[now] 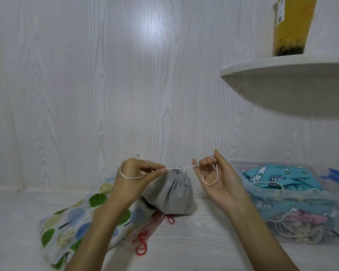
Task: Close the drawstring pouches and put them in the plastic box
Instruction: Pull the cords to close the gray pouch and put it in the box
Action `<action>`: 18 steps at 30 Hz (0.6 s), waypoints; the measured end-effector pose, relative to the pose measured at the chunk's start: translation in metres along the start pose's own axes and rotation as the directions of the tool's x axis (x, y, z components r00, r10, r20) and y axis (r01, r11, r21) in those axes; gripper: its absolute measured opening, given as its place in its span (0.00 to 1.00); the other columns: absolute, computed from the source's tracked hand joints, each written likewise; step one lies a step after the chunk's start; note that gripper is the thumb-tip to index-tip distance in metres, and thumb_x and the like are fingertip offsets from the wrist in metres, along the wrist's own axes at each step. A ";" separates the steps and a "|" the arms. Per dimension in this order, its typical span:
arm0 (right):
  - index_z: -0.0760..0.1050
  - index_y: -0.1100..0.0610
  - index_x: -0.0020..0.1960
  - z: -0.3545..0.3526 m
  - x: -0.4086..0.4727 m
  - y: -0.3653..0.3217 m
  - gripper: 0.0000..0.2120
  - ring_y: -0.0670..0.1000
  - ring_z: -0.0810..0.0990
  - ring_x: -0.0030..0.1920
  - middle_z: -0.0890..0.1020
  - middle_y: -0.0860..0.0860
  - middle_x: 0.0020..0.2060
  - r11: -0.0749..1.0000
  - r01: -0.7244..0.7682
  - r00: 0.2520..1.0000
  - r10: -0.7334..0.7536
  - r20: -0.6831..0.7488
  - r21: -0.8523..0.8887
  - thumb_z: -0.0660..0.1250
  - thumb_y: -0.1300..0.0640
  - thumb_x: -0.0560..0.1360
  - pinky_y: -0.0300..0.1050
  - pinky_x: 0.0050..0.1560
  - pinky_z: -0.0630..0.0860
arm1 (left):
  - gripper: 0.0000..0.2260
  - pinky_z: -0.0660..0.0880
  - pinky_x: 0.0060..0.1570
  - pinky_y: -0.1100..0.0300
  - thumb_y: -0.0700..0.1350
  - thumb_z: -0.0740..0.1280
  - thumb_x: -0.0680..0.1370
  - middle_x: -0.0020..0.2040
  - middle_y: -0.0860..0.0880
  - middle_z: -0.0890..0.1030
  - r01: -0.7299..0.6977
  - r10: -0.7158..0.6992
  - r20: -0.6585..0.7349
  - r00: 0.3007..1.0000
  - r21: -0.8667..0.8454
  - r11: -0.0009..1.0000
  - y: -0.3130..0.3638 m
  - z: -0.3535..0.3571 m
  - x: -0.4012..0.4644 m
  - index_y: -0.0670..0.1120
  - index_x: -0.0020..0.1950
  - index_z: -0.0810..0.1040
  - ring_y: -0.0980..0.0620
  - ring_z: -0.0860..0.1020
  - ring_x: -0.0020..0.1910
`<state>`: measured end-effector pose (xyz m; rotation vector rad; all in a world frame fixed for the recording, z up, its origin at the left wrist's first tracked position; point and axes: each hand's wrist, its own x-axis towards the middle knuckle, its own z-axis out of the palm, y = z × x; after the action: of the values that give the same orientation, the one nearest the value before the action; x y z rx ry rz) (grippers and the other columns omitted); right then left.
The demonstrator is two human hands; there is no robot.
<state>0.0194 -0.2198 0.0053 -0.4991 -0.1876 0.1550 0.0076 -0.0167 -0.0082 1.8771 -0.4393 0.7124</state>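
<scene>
A single head-worn wide-angle view — it looks forward and slightly down, close over the white surface [204, 241], facing the wood-grain wall [106, 85] straight ahead

Grey drawstring pouch [169, 194] at lower centre of frame, mouth gathered tight, white cord [192, 166] running out both sides to my hands. Tree-print pouch [74, 222] lies flat at lower left, partly under my left arm. A reddish pouch with red cord [141, 245] lies beside it, below the grey one. Clear plastic box [294, 198] at right of frame, already holding a teal cloud-print pouch [278, 178] on top of others.
</scene>
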 end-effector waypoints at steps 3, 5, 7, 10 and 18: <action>0.63 0.55 0.33 -0.009 0.004 0.001 0.17 0.45 0.64 0.22 0.64 0.49 0.22 0.984 0.011 0.998 -0.021 -0.051 -0.178 0.59 0.54 0.80 0.41 0.41 0.78 | 0.03 0.76 0.40 0.72 0.40 0.76 0.68 0.38 0.55 0.86 0.057 -0.057 0.014 0.998 0.026 0.998 -0.004 -0.012 0.002 0.46 0.40 0.86 0.61 0.83 0.39; 0.62 0.55 0.33 -0.012 0.007 0.001 0.18 0.45 0.62 0.20 0.63 0.48 0.20 0.944 0.035 0.995 -0.062 -0.072 -0.328 0.58 0.56 0.80 0.39 0.36 0.73 | 0.02 0.76 0.39 0.73 0.40 0.76 0.69 0.38 0.55 0.86 0.083 -0.084 0.020 0.996 0.044 0.996 -0.007 -0.016 0.003 0.46 0.40 0.86 0.61 0.83 0.39; 0.61 0.56 0.32 -0.013 0.009 0.003 0.18 0.44 0.61 0.19 0.62 0.48 0.19 0.845 0.069 0.988 -0.130 -0.079 -0.530 0.59 0.57 0.80 0.40 0.33 0.71 | 0.02 0.77 0.41 0.70 0.43 0.76 0.69 0.38 0.56 0.86 0.100 -0.104 0.026 0.994 0.111 0.989 -0.012 -0.016 0.002 0.49 0.40 0.86 0.62 0.83 0.39; 0.66 0.55 0.37 -0.014 0.007 0.009 0.12 0.43 0.64 0.19 0.65 0.48 0.25 0.485 0.053 0.982 -0.184 -0.043 -0.873 0.65 0.56 0.77 0.41 0.34 0.73 | 0.02 0.77 0.38 0.65 0.43 0.75 0.70 0.36 0.53 0.85 0.166 -0.187 0.125 0.974 0.158 0.973 -0.015 -0.012 0.002 0.49 0.37 0.85 0.57 0.83 0.35; 0.71 0.59 0.48 0.001 -0.014 0.014 0.12 0.49 0.73 0.42 0.77 0.53 0.43 -0.542 0.124 0.992 0.090 0.089 -0.831 0.61 0.49 0.78 0.40 0.35 0.66 | 0.03 0.77 0.30 0.69 0.36 0.70 0.74 0.29 0.47 0.82 0.551 -0.494 0.273 0.825 -0.199 0.810 0.003 0.009 0.003 0.38 0.42 0.82 0.58 0.80 0.26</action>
<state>0.0047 -0.2099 -0.0029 -2.6190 -0.4776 -0.1294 0.0104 -0.0264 -0.0066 1.7001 -0.1164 0.0707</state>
